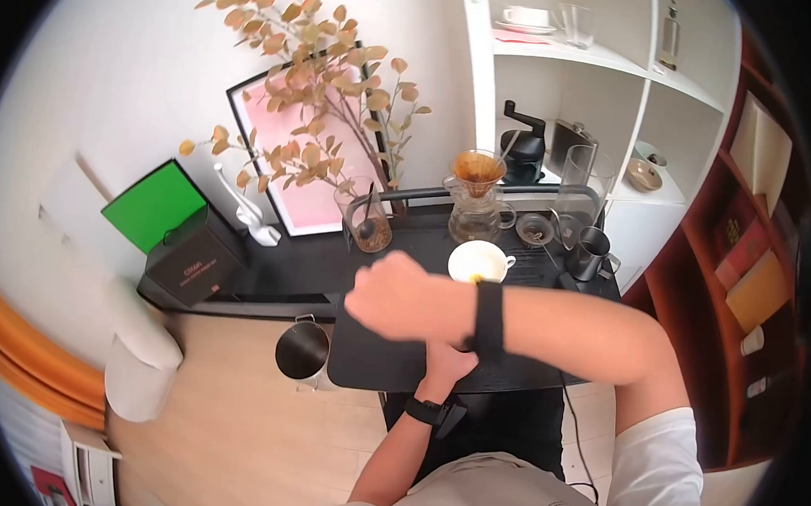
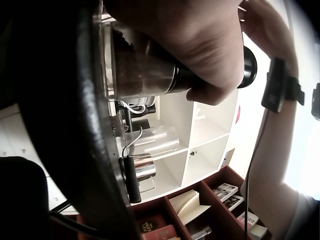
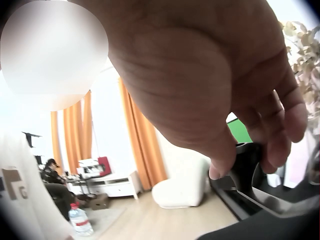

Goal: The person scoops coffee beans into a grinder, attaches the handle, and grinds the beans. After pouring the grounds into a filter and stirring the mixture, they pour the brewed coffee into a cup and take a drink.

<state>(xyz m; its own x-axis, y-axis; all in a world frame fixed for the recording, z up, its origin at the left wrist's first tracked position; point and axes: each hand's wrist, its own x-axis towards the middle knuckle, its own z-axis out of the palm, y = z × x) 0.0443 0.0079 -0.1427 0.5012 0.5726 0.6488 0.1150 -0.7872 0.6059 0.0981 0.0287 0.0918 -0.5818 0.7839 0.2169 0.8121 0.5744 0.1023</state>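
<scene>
My left hand (image 1: 449,362) grips the dark upper part of what looks like a hand coffee grinder (image 2: 142,70), its clear lower jar holding something dark, at the black table (image 1: 356,346). Above it, my right hand (image 1: 405,298) reaches across from the right. Its thumb and fingers pinch a black knob (image 3: 245,170) on a flat metal crank arm (image 3: 275,201) in the right wrist view. From the head, my hands and right forearm hide the grinder. Just beyond the right wrist stands a white cup (image 1: 476,256) with something yellow at its near rim.
Behind the cup are a glass coffee server (image 1: 476,222) with a brown-stained dripper (image 1: 478,168), a metal pitcher (image 1: 588,252) and a tall glass (image 1: 579,184). A jar of beans (image 1: 370,229) stands at the back left. A bin (image 1: 302,350) is on the floor; a cable (image 1: 579,432) hangs at right.
</scene>
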